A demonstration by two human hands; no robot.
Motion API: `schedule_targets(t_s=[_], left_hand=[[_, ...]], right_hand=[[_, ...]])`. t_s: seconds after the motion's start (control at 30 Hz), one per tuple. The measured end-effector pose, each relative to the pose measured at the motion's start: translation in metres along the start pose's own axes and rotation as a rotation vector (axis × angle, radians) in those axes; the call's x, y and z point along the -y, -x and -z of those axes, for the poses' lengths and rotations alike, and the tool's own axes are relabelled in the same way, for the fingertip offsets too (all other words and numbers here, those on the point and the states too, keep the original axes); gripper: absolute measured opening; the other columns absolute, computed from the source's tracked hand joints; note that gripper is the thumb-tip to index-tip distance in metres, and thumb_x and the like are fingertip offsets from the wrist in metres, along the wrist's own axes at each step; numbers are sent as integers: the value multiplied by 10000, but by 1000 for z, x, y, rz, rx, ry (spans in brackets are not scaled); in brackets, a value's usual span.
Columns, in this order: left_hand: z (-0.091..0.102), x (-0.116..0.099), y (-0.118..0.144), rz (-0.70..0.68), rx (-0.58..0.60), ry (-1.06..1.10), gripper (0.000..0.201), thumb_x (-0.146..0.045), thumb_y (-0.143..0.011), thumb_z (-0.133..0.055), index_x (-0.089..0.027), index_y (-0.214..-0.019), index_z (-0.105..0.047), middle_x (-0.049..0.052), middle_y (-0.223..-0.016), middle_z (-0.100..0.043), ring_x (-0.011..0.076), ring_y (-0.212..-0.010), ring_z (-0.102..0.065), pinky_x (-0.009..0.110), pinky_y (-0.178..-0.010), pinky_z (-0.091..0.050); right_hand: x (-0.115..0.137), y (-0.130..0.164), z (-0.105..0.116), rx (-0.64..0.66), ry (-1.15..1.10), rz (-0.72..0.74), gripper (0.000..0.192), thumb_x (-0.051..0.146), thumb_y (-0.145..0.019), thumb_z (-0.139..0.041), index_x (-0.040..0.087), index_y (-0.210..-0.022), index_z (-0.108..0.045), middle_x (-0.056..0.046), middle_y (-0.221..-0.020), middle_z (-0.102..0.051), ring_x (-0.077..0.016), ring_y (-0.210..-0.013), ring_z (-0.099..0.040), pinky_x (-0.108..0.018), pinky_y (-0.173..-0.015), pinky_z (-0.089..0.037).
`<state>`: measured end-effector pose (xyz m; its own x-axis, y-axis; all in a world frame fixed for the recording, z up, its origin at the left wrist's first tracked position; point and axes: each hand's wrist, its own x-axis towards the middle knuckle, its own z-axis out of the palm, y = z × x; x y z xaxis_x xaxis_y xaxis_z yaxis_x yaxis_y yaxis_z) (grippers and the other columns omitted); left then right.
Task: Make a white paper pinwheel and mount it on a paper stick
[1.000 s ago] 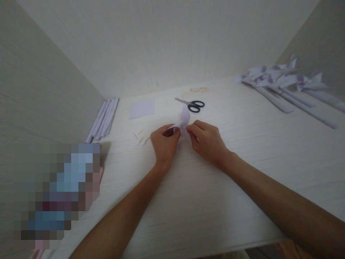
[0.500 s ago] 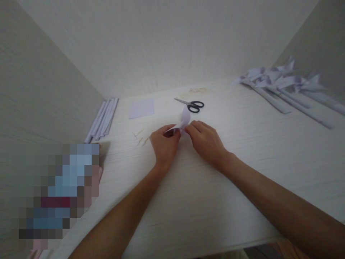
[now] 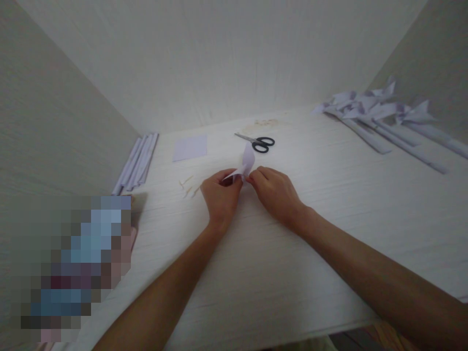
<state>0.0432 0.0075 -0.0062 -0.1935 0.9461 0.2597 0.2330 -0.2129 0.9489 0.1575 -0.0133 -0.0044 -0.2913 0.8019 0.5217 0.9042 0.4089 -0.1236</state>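
Note:
Pinched between both my hands is a folded white paper pinwheel head (image 3: 248, 158), one of its blades curling upward. My left hand (image 3: 222, 192) is closed on its left side. The fingertips of my right hand (image 3: 274, 187) press together at its right edge, close to the centre; what exactly lies under them is too small to make out. Just beyond the paper lie scissors (image 3: 261, 142) with black handles. Several small pale sticks (image 3: 187, 186) rest left of my left hand.
A square paper sheet (image 3: 190, 147) lies behind the sticks. Rolled paper tubes (image 3: 137, 161) are stacked by the left wall. Several paper pinwheels on tubes (image 3: 380, 117) lie at the right. Small tan scraps (image 3: 265, 124) sit near the back wall. A blurred-out object (image 3: 87, 253) occupies the lower left.
The whole view has shifted slightly. Both hands keep their hold on the pinwheel head, with only a small movement of the right fingers at its edge.

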Motion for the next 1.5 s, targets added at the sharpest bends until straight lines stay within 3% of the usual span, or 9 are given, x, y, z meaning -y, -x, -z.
schedule_targets(t_s=[0.4, 0.67, 0.97, 1.17, 1.5], left_hand=[[1, 2, 0, -18, 30, -16, 151, -145, -567, -572, -157, -687, -664, 27, -633, -663, 132, -565, -607, 221, -540, -481], [-1, 3, 1, 7, 65, 27, 154, -158, -570, -576, -144, -694, -665, 33, -630, -658, 133, -566, -602, 224, -535, -475], [1, 5, -4, 55, 0, 13, 101, -180, -565, -587, -132, -627, -650, 16, -580, -637, 121, -544, -579, 198, -479, -442], [1, 5, -3, 47, 5, 45, 120, -174, -566, -583, -136, -653, -658, 21, -600, -644, 122, -558, -586, 210, -524, -458], [1, 9, -4, 45, 24, 38, 136, -191, -576, -574, -123, -661, -656, 11, -565, -618, 118, -531, -563, 207, -489, -435]], right_hand=[[1, -2, 1, 24, 16, -71, 261, 230, -852, -378, 131, -695, -562, -48, -639, -576, -125, -544, -487, -253, -498, -263], [-5, 1, -4, -139, -188, -51, 230, 242, -820, -429, 152, -693, -597, -25, -634, -573, -108, -578, -485, -218, -544, -338], [-10, 2, -9, -148, -416, -36, 200, 114, -775, -438, 157, -773, -633, -41, -743, -617, -117, -685, -553, -220, -628, -409], [-10, 4, -6, -122, -360, 22, 219, 85, -772, -424, 149, -874, -607, -52, -771, -630, -132, -723, -568, -233, -654, -421], [-10, 2, -4, -175, -191, 42, 184, 185, -813, -430, 153, -719, -586, -60, -729, -582, -140, -688, -517, -251, -619, -413]])
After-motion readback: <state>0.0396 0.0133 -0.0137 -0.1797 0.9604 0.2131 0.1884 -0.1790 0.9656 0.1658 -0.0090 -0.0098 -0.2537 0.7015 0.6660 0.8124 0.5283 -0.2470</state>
